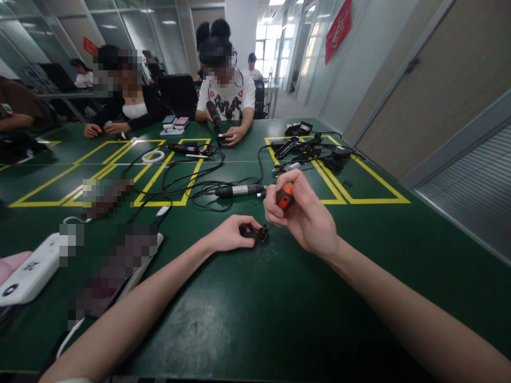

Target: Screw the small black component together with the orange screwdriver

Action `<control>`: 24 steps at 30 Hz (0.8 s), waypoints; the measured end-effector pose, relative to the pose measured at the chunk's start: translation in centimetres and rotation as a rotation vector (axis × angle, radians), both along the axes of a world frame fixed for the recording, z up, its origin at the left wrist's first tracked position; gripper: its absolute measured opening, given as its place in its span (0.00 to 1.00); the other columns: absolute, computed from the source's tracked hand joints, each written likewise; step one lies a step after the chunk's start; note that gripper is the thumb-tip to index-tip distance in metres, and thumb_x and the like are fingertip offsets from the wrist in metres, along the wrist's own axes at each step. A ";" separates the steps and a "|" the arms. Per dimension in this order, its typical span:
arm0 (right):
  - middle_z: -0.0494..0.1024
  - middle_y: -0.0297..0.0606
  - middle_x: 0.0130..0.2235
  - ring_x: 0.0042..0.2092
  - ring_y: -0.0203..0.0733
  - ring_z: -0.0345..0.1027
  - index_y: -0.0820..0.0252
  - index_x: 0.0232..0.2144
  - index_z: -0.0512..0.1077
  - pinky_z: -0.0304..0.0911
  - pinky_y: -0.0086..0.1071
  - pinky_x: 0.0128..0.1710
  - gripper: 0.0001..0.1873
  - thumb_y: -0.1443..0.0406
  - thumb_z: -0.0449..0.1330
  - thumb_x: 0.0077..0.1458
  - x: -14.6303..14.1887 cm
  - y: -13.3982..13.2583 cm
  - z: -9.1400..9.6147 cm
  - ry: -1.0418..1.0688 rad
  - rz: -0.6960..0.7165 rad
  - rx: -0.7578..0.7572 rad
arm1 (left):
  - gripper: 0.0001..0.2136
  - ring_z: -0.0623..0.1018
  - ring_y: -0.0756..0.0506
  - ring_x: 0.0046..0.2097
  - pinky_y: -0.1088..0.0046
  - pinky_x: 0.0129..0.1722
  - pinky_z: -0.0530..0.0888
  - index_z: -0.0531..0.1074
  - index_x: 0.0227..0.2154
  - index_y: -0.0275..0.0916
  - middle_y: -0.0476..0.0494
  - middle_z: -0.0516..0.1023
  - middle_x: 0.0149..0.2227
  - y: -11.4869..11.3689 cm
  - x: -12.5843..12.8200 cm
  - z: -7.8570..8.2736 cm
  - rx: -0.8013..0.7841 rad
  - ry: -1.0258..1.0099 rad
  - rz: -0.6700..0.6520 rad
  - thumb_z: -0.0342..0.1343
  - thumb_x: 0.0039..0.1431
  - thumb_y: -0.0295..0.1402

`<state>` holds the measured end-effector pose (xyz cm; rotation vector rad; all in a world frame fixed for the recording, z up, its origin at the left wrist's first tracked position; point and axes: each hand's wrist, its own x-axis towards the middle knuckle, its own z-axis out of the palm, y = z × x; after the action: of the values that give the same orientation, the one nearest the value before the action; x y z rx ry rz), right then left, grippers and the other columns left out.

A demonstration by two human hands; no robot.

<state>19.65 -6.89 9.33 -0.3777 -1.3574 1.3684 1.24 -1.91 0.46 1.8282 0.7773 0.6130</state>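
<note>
A small dark cylindrical part (262, 235) with a wider round base stands upright on the green table. My left hand (231, 233) rests on the table at its left side, thumb and fingers curved in and closed on it. My right hand (307, 218) is raised just above and to the right, wrapped round the orange and black handle of a screwdriver (285, 198). The screwdriver's shaft is mostly hidden by the fingers; I cannot tell whether its tip touches the part.
Beyond my hands lies a black and silver electric screwdriver (239, 190) with coiled cable. Black cables and parts (303, 149) are heaped at the back right. A white power strip (38, 266) lies at left. Across the table a person (227, 96) works with a power tool.
</note>
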 end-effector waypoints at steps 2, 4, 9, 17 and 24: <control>0.67 0.28 0.27 0.25 0.34 0.56 0.54 0.36 0.65 0.56 0.31 0.26 0.17 0.49 0.58 0.66 0.0 0.1 0.1 -0.028 0.014 0.013 | 0.13 0.78 0.48 0.39 0.72 0.44 0.72 0.81 0.38 0.35 0.47 0.84 0.38 0.0 0.0 0.1 -0.006 0.016 -0.001 0.67 0.46 0.29; 0.67 0.29 0.26 0.25 0.35 0.57 0.55 0.34 0.67 0.57 0.32 0.26 0.19 0.47 0.57 0.66 -0.2 0.2 0.2 -0.035 0.019 0.006 | 0.14 0.77 0.48 0.39 0.72 0.44 0.71 0.81 0.37 0.36 0.47 0.84 0.38 0.0 0.0 0.1 -0.011 0.025 0.011 0.71 0.46 0.34; 0.58 0.26 0.22 0.23 0.35 0.48 0.55 0.29 0.65 0.49 0.31 0.23 0.23 0.43 0.56 0.64 -0.3 -0.1 0.3 -0.008 0.004 -0.065 | 0.14 0.79 0.47 0.40 0.71 0.45 0.72 0.80 0.33 0.36 0.46 0.84 0.37 0.0 0.1 0.1 -0.030 -0.012 0.003 0.73 0.45 0.35; 0.63 0.29 0.26 0.23 0.35 0.52 0.54 0.30 0.65 0.52 0.31 0.24 0.16 0.52 0.59 0.62 0.1 -0.2 0.8 0.011 -0.006 -0.024 | 0.14 0.80 0.46 0.40 0.71 0.45 0.73 0.78 0.30 0.36 0.46 0.84 0.36 -0.2 0.3 0.3 -0.055 -0.023 -0.007 0.75 0.44 0.35; 0.53 0.24 0.19 0.20 0.32 0.40 0.55 0.25 0.63 0.41 0.28 0.20 0.19 0.52 0.55 0.64 0.1 -0.1 0.9 0.061 0.070 -0.080 | 0.13 0.79 0.46 0.40 0.71 0.47 0.73 0.78 0.31 0.35 0.46 0.84 0.36 -0.5 0.5 0.3 -0.057 -0.027 -0.026 0.75 0.45 0.33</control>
<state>19.72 -6.99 10.25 -0.3420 -1.2785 1.4840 1.74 -2.42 0.77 1.7719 0.7445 0.5916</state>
